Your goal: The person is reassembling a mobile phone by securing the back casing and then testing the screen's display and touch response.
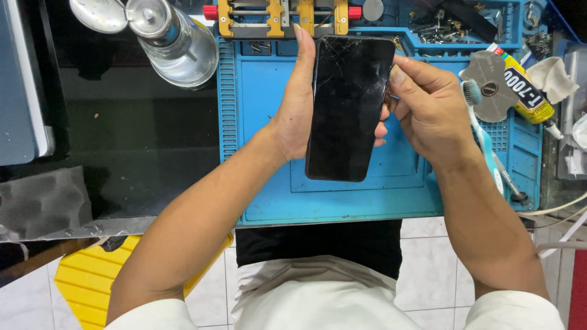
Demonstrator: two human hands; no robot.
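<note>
The left hand (298, 113) cradled the cracked phone (348, 107) at frame centre, over the blue mat (263, 177); the right hand (428, 107) pinched its right edge, fingers pressed together.

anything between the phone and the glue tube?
Head view: the right hand at the phone edge, then a blue-headed brush and a grey disc before the glue tube.

We see a dark glossy counter (140, 153) carrying a blue work mat (263, 116) at centre. At eleven o'clock a clear glass bottle (177, 43) lies on the counter; at nine o'clock, grey foam (43, 201); at two o'clock, on the mat, a yellow glue tube (526, 91).
</note>
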